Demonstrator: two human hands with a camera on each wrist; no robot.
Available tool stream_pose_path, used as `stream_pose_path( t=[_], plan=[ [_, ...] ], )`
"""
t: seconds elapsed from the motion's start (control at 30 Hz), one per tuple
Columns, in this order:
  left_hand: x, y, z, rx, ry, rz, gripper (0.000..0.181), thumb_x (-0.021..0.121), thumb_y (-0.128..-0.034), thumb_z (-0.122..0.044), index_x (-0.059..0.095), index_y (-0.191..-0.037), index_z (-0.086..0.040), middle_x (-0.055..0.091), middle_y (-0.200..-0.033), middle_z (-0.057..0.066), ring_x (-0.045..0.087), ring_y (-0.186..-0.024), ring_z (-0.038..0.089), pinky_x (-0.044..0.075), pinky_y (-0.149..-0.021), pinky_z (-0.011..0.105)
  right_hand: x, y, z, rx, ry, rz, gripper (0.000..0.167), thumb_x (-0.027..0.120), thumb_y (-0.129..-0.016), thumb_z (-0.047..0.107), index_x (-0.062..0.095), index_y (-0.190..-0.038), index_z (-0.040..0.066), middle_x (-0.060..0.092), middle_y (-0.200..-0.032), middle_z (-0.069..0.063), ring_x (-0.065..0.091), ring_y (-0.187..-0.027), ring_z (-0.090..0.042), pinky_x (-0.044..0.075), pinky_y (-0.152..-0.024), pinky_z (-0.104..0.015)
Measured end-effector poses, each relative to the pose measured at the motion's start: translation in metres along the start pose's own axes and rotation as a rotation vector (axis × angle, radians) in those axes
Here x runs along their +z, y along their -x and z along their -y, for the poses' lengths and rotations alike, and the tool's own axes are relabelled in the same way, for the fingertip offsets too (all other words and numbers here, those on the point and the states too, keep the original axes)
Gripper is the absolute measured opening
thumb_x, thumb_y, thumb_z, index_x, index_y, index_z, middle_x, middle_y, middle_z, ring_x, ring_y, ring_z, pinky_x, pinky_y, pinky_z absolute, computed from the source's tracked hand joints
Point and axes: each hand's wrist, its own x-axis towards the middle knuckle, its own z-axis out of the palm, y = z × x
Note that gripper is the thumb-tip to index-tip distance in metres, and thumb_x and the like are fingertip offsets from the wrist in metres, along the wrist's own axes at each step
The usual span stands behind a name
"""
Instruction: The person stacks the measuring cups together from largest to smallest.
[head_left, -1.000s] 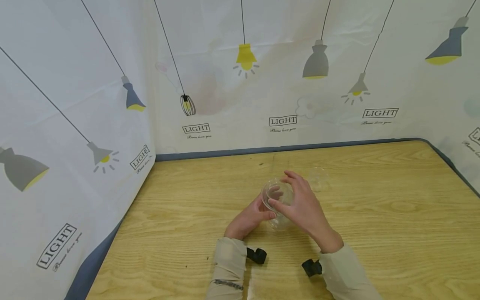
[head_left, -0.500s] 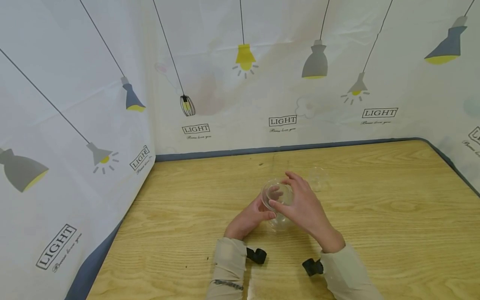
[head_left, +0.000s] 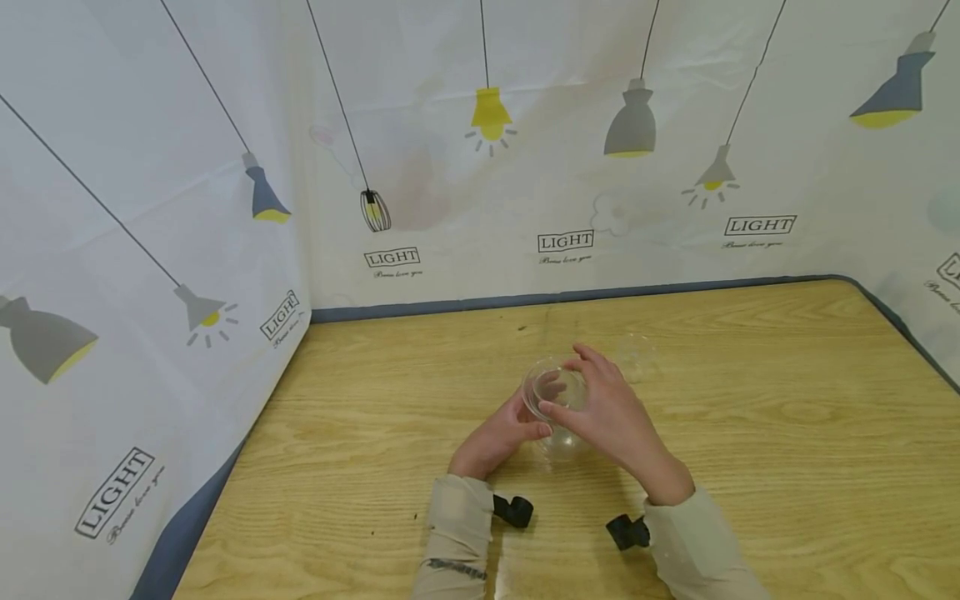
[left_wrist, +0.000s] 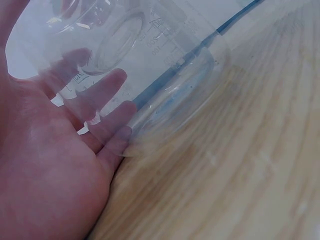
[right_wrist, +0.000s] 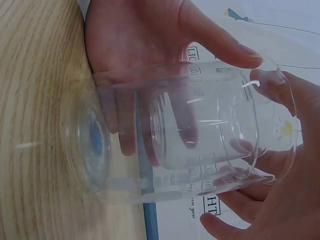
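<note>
A clear measuring beaker point(right_wrist: 122, 165) with printed scale marks stands upright on the wooden table. My left hand point(head_left: 495, 437) grips its side, thumb near the rim and fingers curved round the wall. Inside the beaker's upper part sits a smaller clear cup point(right_wrist: 175, 135), its base well above the beaker's bottom. My right hand point(head_left: 607, 417) holds the cup's wide rim point(right_wrist: 292, 125) from above between thumb and fingers. Through the clear walls, the left fingers point(left_wrist: 107, 122) show behind the beaker in the left wrist view.
Behind the right hand, another clear, round object point(head_left: 636, 354) lies on the wooden table point(head_left: 750, 433); its kind is hard to make out. A white lamp-printed sheet point(head_left: 450, 183) encloses the back and sides. Black camera mounts point(head_left: 514, 511) stick out from both wrists.
The right wrist has shifted very slightly to the right. Both hands keep their hold, and the beaker and inner cup look almost still.
</note>
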Motion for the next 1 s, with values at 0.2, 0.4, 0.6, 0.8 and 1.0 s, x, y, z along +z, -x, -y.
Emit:
stream_pose_path(
  t=[0.2,0.4,0.6,0.8,1.0],
  plan=[
    [0.003,0.003,-0.009,-0.010,0.006,0.000,0.064,0.056,-0.0875,-0.011,0.024,-0.140,-0.029,0.026,-0.143,0.009,0.020,-0.132,0.024,0.027,-0.100,0.039,-0.002,0.000,0.000,0.013,-0.011,0.028,0.071,0.059,-0.076,0.057,0.048,-0.123,0.005,0.025,-0.143,-0.010,0.023,-0.129,-0.032,0.031,-0.093,-0.054],
    [0.007,0.006,-0.022,-0.017,-0.001,0.013,0.068,0.058,-0.0874,-0.017,0.018,-0.143,-0.022,0.022,-0.145,0.012,0.017,-0.133,0.027,0.027,-0.100,0.038,-0.002,0.000,0.001,0.033,-0.029,0.050,0.073,0.061,-0.075,0.056,0.047,-0.124,0.004,0.024,-0.143,-0.012,0.023,-0.129,-0.033,0.030,-0.093,-0.055],
    [0.008,0.006,-0.024,-0.016,-0.003,0.014,0.075,0.061,-0.0850,-0.026,0.015,-0.143,-0.016,0.021,-0.145,0.013,0.017,-0.132,0.029,0.028,-0.100,0.037,-0.004,-0.001,0.001,0.064,-0.054,0.077,0.075,0.062,-0.074,0.056,0.046,-0.125,0.004,0.025,-0.142,-0.013,0.023,-0.128,-0.034,0.028,-0.094,-0.056],
    [0.009,0.006,-0.024,-0.017,-0.013,-0.006,0.078,0.064,-0.0819,-0.031,0.017,-0.143,-0.017,0.025,-0.143,0.011,0.020,-0.131,0.029,0.028,-0.100,0.038,-0.006,-0.001,0.003,0.084,-0.062,0.098,0.073,0.064,-0.074,0.053,0.046,-0.125,0.004,0.027,-0.142,-0.015,0.023,-0.128,-0.036,0.026,-0.095,-0.057],
    [0.009,0.006,-0.023,-0.017,-0.012,-0.007,0.069,0.058,-0.0870,-0.014,0.018,-0.143,-0.017,0.026,-0.143,0.010,0.020,-0.132,0.028,0.026,-0.101,0.038,-0.007,0.000,0.004,0.097,-0.063,0.112,0.072,0.064,-0.074,0.053,0.046,-0.125,0.005,0.026,-0.142,-0.015,0.023,-0.127,-0.036,0.025,-0.095,-0.057]
  ],
)
